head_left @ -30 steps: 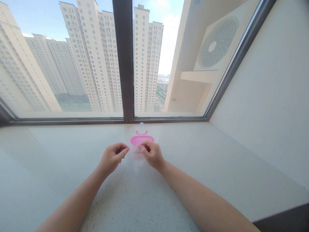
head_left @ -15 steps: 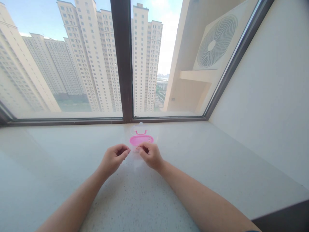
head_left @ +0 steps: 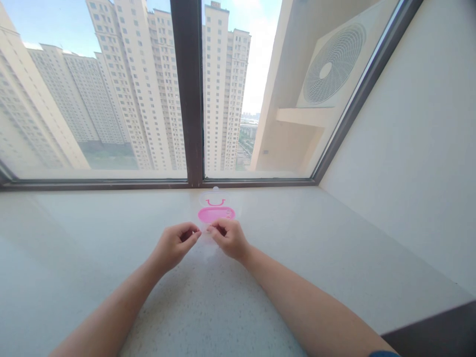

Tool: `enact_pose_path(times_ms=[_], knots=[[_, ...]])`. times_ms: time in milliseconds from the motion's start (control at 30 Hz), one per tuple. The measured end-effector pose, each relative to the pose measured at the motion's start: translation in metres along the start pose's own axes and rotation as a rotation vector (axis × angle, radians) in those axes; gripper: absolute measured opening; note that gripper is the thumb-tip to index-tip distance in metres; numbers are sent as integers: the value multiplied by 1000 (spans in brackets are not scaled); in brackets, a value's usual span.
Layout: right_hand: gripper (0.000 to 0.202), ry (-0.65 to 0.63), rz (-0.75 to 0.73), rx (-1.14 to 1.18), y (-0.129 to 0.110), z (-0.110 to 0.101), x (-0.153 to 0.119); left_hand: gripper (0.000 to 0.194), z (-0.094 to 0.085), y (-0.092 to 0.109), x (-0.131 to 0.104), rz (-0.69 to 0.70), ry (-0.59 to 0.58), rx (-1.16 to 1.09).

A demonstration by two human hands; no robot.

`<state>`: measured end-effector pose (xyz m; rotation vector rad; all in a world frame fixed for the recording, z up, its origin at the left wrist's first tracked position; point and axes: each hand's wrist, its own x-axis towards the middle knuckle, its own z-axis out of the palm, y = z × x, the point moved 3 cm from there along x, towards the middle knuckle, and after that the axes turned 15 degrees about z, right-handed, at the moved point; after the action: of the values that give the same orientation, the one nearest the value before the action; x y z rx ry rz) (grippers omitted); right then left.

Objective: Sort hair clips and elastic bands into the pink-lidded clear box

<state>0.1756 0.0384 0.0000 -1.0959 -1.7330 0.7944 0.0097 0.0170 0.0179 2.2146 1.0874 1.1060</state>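
A pink oval container [head_left: 213,214] stands on the pale speckled sill, with a few small pale items at its right end. Behind it lies its clear lid [head_left: 214,197], raised open, with a pink curved handle. My left hand [head_left: 179,246] is just in front and to the left, thumb and index finger pinched on something too small to make out. My right hand [head_left: 231,239] is at the container's front right edge, its fingertips pinched too; what they hold is tiny and unclear. The two pinches face each other with a narrow gap between them.
The speckled sill [head_left: 208,307] spreads around both forearms. Beyond it stands a window with a dark frame [head_left: 193,99]. A white wall [head_left: 420,139] rises on the right, and a dark edge [head_left: 439,329] shows at the lower right.
My right hand has shifted slightly left, so the fingertips of both hands are closer together. The whole view has moved a little.
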Motion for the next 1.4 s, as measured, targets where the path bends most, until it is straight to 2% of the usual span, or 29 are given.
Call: enact_pose_path(times_ms=[1000, 1400], knots=[[16, -1, -15, 28, 1, -2, 1, 27, -2, -8, -1, -79, 44, -126], [17, -1, -20, 24, 2, -1, 1, 28, -2, -6, -1, -89, 48, -147]])
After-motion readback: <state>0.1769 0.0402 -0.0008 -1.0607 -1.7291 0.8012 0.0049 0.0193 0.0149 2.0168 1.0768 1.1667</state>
